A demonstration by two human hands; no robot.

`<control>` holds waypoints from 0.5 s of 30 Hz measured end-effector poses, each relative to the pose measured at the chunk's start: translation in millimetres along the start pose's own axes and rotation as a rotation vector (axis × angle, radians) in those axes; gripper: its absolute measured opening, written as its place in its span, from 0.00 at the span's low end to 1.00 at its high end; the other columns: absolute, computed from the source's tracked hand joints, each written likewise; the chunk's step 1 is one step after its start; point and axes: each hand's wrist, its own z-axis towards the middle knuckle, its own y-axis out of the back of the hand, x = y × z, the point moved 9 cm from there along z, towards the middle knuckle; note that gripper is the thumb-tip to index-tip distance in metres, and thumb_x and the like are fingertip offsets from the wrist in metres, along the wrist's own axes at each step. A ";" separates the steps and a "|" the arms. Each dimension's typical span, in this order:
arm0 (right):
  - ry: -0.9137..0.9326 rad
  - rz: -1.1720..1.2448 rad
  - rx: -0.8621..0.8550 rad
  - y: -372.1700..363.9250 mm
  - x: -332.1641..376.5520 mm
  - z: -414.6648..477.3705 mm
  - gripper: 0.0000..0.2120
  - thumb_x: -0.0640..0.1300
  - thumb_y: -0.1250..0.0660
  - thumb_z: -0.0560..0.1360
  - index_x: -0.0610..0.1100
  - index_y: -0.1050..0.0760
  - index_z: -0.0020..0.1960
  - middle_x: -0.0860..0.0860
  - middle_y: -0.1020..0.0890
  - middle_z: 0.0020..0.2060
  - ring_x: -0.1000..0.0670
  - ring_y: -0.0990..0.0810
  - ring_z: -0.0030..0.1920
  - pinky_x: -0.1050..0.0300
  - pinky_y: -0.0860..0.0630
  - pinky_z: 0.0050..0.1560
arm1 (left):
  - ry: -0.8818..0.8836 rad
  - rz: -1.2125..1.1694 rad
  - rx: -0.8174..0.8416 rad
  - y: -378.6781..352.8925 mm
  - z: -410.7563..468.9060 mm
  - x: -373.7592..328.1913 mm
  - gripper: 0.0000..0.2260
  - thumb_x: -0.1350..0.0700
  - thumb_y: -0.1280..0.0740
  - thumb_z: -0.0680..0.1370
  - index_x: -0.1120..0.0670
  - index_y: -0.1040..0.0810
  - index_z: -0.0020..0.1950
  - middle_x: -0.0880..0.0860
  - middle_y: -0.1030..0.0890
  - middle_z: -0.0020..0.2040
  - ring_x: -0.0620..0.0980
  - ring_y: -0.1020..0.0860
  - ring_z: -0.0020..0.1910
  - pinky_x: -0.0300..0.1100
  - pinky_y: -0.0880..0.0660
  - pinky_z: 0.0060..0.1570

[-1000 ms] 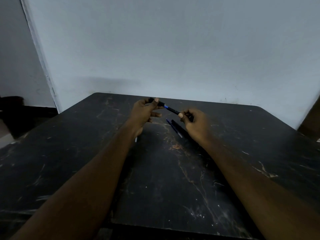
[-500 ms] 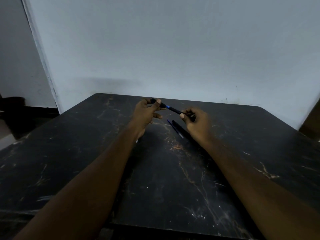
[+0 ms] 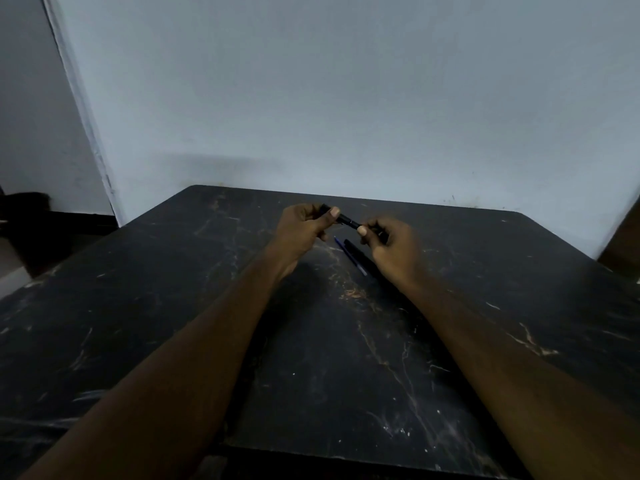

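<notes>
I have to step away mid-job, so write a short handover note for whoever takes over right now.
Left hand pinches one end of the black pen; right hand pinches the other, above the table.
A thin blue rod and a black pen piece lie side by side on the table, below the hands.
Done: pen is up, held in both hands.
Left: probably finish working the held pen, then handle the two loose parts.

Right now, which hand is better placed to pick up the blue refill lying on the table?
Probably the right hand: it is just beside the blue refill, and the left hand is farther off. Both grip the black pen, so it must let go first.
</notes>
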 end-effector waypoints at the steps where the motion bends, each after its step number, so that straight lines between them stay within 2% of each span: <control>1: -0.005 -0.001 0.008 0.3 0.3 -0.5 0.07 0.43 0.32 0.76 0.43 0.21 0.40 0.49 0.19 0.35 0.51 0.23 0.37 0.57 0.31 0.35 | -0.014 -0.005 -0.004 -0.5 -0.8 -1.5 0.06 0.56 0.29 0.77 0.59 0.18 0.47 0.41 0.18 0.29 0.36 0.26 0.25 0.29 0.31 0.25; 5: -0.006 0.005 0.022 1.7 3.5 -2.2 0.09 0.41 0.33 0.77 0.40 0.22 0.39 0.46 0.20 0.34 0.49 0.24 0.35 0.57 0.33 0.33 | -0.039 0.006 -0.021 -0.8 -3.5 -5.2 0.09 0.57 0.29 0.77 0.63 0.18 0.49 0.41 0.20 0.25 0.35 0.27 0.24 0.27 0.32 0.25; 9: -0.009 -0.011 0.025 2.3 4.9 -3.6 0.10 0.39 0.34 0.77 0.39 0.24 0.37 0.46 0.22 0.31 0.51 0.28 0.31 0.58 0.36 0.30 | -0.060 0.010 -0.010 -2.2 -4.9 -7.0 0.08 0.58 0.29 0.77 0.63 0.19 0.47 0.41 0.21 0.24 0.35 0.27 0.23 0.27 0.33 0.25; 15: -0.022 -0.002 0.061 -4.0 4.0 -4.1 0.11 0.39 0.36 0.78 0.39 0.24 0.38 0.44 0.21 0.32 0.46 0.25 0.32 0.54 0.33 0.32 | -0.044 0.002 -0.018 0.7 -5.4 -1.4 0.09 0.56 0.28 0.76 0.62 0.17 0.48 0.43 0.19 0.28 0.39 0.26 0.27 0.29 0.29 0.29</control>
